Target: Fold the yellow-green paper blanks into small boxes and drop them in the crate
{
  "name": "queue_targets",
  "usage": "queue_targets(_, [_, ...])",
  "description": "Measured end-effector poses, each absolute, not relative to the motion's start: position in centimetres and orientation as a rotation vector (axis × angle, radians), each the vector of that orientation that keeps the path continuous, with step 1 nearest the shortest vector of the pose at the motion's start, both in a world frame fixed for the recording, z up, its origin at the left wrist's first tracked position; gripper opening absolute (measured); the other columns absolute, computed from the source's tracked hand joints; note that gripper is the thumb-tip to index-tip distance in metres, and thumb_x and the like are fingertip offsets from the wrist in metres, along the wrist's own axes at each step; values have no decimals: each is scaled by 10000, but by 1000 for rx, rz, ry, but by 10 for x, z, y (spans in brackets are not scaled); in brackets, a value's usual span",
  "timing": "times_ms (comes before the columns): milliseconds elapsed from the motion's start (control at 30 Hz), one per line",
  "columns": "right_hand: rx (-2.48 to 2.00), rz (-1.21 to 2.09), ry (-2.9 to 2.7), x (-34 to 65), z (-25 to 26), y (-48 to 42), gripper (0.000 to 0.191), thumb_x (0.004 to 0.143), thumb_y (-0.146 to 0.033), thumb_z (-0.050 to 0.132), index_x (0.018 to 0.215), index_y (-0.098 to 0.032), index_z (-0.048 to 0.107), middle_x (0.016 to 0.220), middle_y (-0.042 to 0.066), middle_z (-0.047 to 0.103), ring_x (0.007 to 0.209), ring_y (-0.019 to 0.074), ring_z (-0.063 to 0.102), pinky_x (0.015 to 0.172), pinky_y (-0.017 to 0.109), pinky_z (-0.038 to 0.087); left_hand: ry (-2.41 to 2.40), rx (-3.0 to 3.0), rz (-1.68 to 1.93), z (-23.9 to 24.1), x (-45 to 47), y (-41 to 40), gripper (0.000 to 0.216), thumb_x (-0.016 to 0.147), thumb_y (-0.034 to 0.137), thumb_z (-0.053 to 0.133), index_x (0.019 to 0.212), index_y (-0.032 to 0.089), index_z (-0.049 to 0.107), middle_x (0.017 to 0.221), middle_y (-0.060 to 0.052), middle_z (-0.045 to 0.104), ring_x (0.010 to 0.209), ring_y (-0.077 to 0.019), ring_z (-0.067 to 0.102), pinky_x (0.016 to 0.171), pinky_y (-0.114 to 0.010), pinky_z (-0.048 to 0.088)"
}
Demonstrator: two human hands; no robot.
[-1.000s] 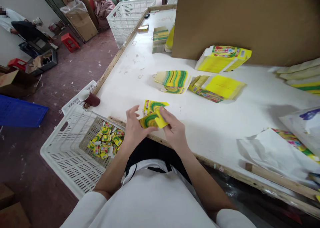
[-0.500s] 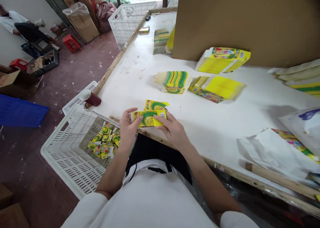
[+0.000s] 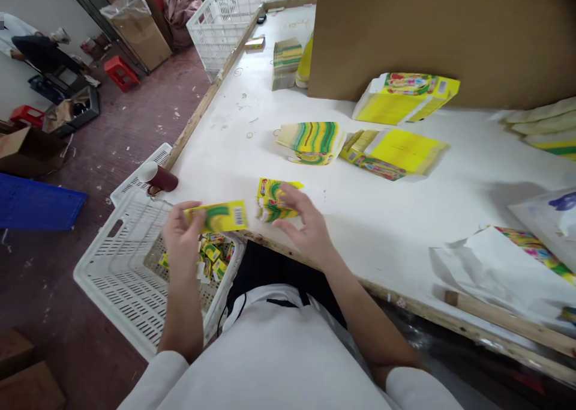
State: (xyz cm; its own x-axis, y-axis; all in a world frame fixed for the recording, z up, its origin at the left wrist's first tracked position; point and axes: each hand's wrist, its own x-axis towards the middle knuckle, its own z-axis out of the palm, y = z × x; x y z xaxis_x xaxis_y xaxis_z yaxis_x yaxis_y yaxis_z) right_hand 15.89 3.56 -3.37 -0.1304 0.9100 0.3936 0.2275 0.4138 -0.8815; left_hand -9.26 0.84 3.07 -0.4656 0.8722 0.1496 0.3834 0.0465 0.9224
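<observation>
My left hand (image 3: pixel 182 233) is closed on one end of a small yellow and green printed box (image 3: pixel 222 217), above the white basket's near rim. Printing and a barcode show on the box's upper side; motion smears it a little. My right hand (image 3: pixel 308 227) has its thumb and fingers apart, with the fingertips at the right side of a stack of flat printed cartons (image 3: pixel 269 201) by the table's front edge. Whether the fingertips touch the stack I cannot tell. Below my left hand, several small yellow boxes (image 3: pixel 211 252) lie in the white plastic basket (image 3: pixel 121 278).
More stacks of flat cartons (image 3: pixel 315 137) stand farther back on the white table (image 3: pixel 216 158). A tall brown board (image 3: pixel 427 38) rises behind them. A maroon mug (image 3: pixel 164 179) is at the left edge. Another person (image 3: pixel 33 44) sits at the far left.
My left hand has carried the box left, towards the basket. My right hand has let go of the box, and its fingers are now by the carton stack.
</observation>
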Motion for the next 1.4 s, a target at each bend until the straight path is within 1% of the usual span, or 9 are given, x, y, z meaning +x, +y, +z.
queue_targets(100, [-1335, 625, -1670, 177, -47, 46, 505, 884, -346, 646, 1364, -226, 542, 1234, 134, 672, 1153, 316, 603, 1022, 530, 467, 2453, 1496, 1210, 35, -155, -6, 213, 763, 348, 700, 908, 192, 691, 909, -49, 604, 937, -235, 573, 911, -405, 474])
queue_targets(200, [-1472, 541, -1811, 184, -58, 51, 360, 902, -285, 592, 1251, -203, 624, 1040, 126, 707, 1012, 326, 620, 950, 534, 468, 2740, 1587, 972, 21, -184, -17, 360, 721, 365, 726, 1026, 177, 698, 1050, -107, 581, 1155, -334, 498, 1047, -534, 390])
queue_targets(400, [-1422, 494, -1873, 178, -57, 46, 402, 894, -250, 584, 1294, -211, 583, 1041, 120, 693, 980, 320, 617, 926, 517, 479, 2070, 1565, 1218, -13, -116, -10, 351, 821, 393, 679, 1130, 230, 649, 1148, -71, 612, 1038, -205, 596, 874, -348, 528])
queue_targets(700, [-1269, 701, -1852, 188, -57, 44, 452, 864, -147, 564, 1311, -205, 556, 1059, 106, 678, 968, 264, 657, 899, 466, 561, 1651, 1718, 1182, -20, -43, 23, 389, 856, 352, 679, 1225, 261, 596, 1241, -84, 581, 1137, -216, 566, 923, -364, 513])
queue_targets(967, [-1390, 477, -1580, 223, -58, 59, 631, 819, -509, 697, 1354, -218, 535, 1313, 163, 589, 1263, 338, 526, 1080, 560, 426, 1544, 1541, 1160, -35, -38, 76, 607, 786, 543, 715, 1309, 274, 563, 1421, -118, 514, 1288, -285, 509, 994, -414, 473])
queue_targets(1067, [-1382, 663, -1401, 223, -83, 71, 689, 831, -589, 634, 1382, -205, 482, 1310, 162, 601, 1210, 306, 576, 1011, 536, 481, 1477, 1348, 1107, -47, -27, 89, 579, 789, 613, 676, 1234, 248, 616, 1331, -112, 601, 1190, -272, 583, 913, -383, 520])
queue_targets(1167, [-1366, 868, -1337, 210, -103, 76, 585, 867, -589, 578, 1303, -201, 544, 1113, 112, 689, 1003, 244, 645, 890, 449, 542, 1412, 1110, 1140, -65, -15, 87, 515, 815, 615, 638, 1159, 232, 622, 1052, -71, 701, 907, -209, 666, 758, -331, 556])
queue_targets(1300, [-1483, 883, -1348, 202, -105, 69, 521, 846, -621, 585, 1146, -198, 641, 930, 58, 690, 841, 221, 640, 802, 409, 550, 1348, 886, 1282, -79, -11, 75, 399, 774, 532, 699, 1008, 218, 619, 857, -16, 678, 748, -166, 657, 697, -295, 548])
queue_targets(1400, [-1516, 635, -1427, 206, -88, 59, 670, 811, -633, 634, 1309, -192, 553, 1121, 125, 672, 1011, 295, 630, 909, 507, 516, 1308, 911, 1294, -77, -14, 72, 364, 763, 466, 719, 1010, 213, 630, 827, 2, 654, 737, -147, 641, 690, -263, 528])
